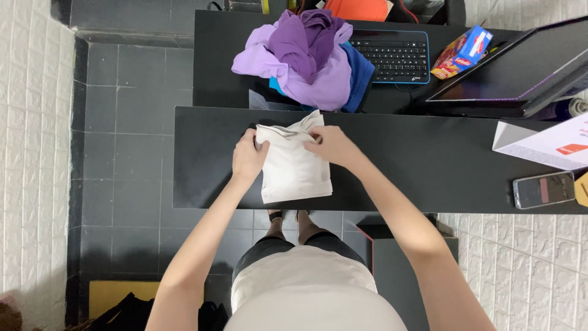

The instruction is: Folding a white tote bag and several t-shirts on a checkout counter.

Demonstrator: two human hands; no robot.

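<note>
both hands on it now: left hand (248, 158) and right hand (331, 146) pinching the folded white cloth (294, 168) (top corners), lying on the black table (429, 165) near the purple clothes pile (306, 55).

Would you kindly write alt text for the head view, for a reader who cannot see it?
Seen from above, a person's left hand and right hand press on a folded white garment lying on a black table. Behind it sit a pile of purple and blue clothes, a keyboard and a snack box.
</note>
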